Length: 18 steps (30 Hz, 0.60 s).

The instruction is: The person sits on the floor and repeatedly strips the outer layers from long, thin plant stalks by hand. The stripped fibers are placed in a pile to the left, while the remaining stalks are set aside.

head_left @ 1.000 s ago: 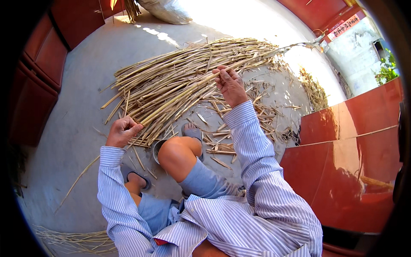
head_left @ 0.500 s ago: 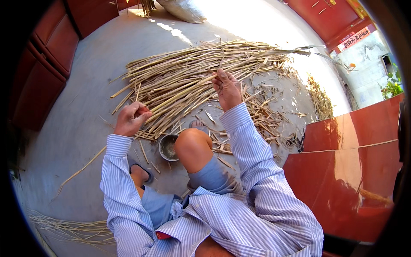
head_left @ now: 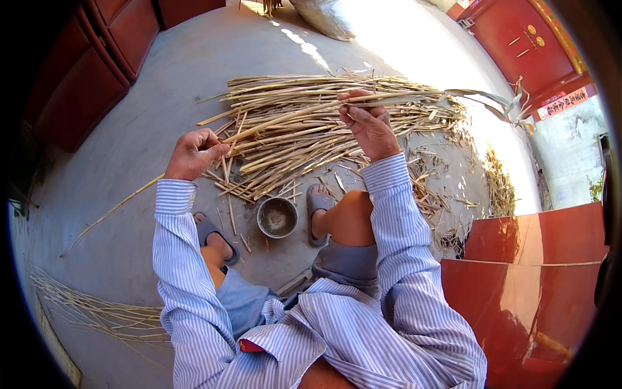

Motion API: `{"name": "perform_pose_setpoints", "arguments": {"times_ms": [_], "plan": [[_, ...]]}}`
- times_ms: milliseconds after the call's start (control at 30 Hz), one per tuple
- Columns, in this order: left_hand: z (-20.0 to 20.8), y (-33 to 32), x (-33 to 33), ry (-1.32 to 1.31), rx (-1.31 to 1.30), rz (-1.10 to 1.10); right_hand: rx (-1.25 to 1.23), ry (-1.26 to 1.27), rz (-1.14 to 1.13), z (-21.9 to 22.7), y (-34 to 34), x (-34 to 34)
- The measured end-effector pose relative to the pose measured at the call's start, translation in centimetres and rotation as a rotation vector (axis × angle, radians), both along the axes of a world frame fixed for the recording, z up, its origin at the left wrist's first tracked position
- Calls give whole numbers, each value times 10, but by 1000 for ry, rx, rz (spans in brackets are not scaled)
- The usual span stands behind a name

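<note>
A long, pale dry stalk [head_left: 275, 123] runs across in front of me, above the pile. My left hand [head_left: 196, 154] is closed around it, and its thin end [head_left: 110, 211] sticks out to the lower left. Farther right, the fingers of my right hand [head_left: 370, 124] pinch the same stalk. Beyond that hand, withered leaves [head_left: 499, 107] trail off its far end. Beneath both hands lies a wide pile of similar dry stalks [head_left: 291, 152] on the grey floor. The palm-side details of my left grip are hidden.
A round metal bowl [head_left: 277, 218] stands between my sandalled feet. Broken husks [head_left: 424, 178] litter the floor right of the pile. Thin stalks [head_left: 97, 308] lie at lower left. Red panels [head_left: 525, 279] stand at right, dark red seats [head_left: 78, 84] at upper left, a sack [head_left: 324, 16] at the back.
My right knee has swung to the right, uncovering the bowl and my right foot. The view has shifted, so the pile appears farther right. Both hands keep hold of the stalk.
</note>
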<state>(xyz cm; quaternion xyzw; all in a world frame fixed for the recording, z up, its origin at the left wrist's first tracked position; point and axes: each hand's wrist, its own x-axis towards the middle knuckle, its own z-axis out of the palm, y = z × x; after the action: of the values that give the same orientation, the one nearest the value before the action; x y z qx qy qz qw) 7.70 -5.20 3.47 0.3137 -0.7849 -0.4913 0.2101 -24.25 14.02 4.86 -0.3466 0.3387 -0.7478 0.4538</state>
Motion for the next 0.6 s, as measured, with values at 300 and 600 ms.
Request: {"name": "perform_pose_setpoints", "arguments": {"times_ms": [300, 600], "plan": [[-3, -21, 19, 29, -21, 74, 30, 170, -120, -20, -41, 22], [-18, 22, -78, 225, -894, 181, 136, 222, -177, -26, -63, 54]]}}
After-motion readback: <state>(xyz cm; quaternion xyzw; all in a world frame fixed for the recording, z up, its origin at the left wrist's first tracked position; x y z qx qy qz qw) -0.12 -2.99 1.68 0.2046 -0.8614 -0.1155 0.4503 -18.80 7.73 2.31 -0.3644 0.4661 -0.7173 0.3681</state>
